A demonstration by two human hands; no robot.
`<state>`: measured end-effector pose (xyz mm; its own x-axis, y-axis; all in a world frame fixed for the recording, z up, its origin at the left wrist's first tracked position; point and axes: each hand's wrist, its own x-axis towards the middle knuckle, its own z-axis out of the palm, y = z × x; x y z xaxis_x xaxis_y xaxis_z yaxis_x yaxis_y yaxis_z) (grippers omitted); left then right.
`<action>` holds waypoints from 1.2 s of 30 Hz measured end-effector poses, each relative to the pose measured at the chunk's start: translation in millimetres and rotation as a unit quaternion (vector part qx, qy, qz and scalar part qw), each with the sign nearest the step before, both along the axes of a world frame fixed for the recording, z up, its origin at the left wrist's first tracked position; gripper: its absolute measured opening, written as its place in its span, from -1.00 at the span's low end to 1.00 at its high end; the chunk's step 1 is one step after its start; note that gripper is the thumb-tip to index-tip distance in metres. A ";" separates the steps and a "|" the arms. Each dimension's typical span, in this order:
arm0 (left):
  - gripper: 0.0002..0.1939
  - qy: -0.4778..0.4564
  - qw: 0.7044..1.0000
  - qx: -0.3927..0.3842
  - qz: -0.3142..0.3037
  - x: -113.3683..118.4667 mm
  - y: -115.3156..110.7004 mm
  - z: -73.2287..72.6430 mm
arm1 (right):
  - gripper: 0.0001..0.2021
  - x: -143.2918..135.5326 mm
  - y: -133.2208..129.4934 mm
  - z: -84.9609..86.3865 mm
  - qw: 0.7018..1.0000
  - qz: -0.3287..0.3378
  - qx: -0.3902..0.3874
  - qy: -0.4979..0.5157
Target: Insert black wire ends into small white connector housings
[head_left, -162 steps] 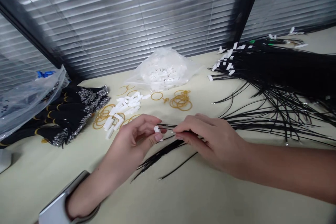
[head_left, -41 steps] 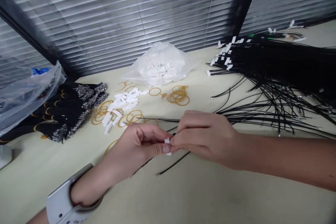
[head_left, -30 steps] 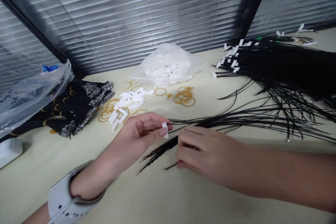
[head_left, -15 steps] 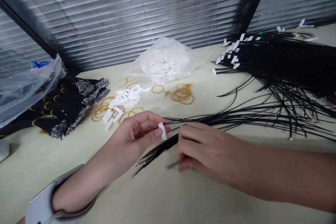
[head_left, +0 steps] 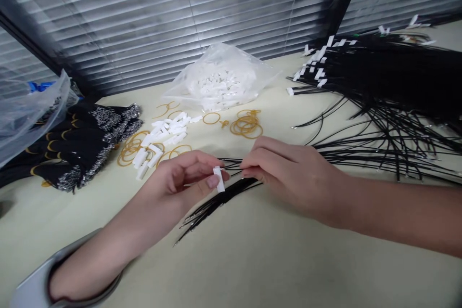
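Between the thumb and fingers of my left hand (head_left: 191,178) is a small white connector housing (head_left: 218,179), held upright. My right hand (head_left: 277,168) is closed in a pinch just right of it, with a thin black wire (head_left: 233,167) running from its fingertips toward the housing. Whether the wire's tip sits in the housing cannot be made out. Below both hands lies a bundle of black wires (head_left: 216,202), its metal-tipped ends fanned toward the lower left.
Loose white housings (head_left: 168,127) and yellow rubber bands (head_left: 247,125) lie behind my hands. Farther back stands a clear bag (head_left: 224,79) of housings. Finished-looking black cables (head_left: 390,72) are piled at right; banded wire bundles (head_left: 83,144) lie at left beside a plastic bag (head_left: 36,115).
My right hand has risen from the bundle toward the housing in my left hand, its fingertips now level with it. The left hand keeps its hold. The view has shifted slightly.
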<state>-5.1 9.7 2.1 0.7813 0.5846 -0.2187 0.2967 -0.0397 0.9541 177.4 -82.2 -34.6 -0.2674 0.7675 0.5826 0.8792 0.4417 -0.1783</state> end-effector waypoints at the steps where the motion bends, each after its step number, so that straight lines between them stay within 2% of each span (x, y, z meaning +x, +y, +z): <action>1: -0.92 0.001 1.000 -0.002 0.000 -0.2 -0.1 0.0 | -0.91 0.6 0.6 -1.0 1.000 0.002 -0.007 0.002; 7: -0.91 0.004 1.000 -0.014 0.006 -2.4 -0.6 0.0 | -0.88 0.6 1.3 1.1 0.999 0.011 -0.031 0.009; 14: -0.90 0.014 1.000 -0.008 0.013 -2.0 -0.5 -0.4 | -0.85 -1.1 1.8 -0.5 1.000 0.011 -0.022 0.011; 20: -0.89 -0.003 1.000 -0.025 0.019 -1.2 0.2 0.4 | -0.76 -4.2 1.4 4.6 0.999 0.010 -0.010 0.029; 36: -0.91 0.012 0.998 -0.051 0.026 -1.4 -3.0 -1.2 | -0.82 -4.2 -0.3 2.0 0.998 0.049 0.041 -0.025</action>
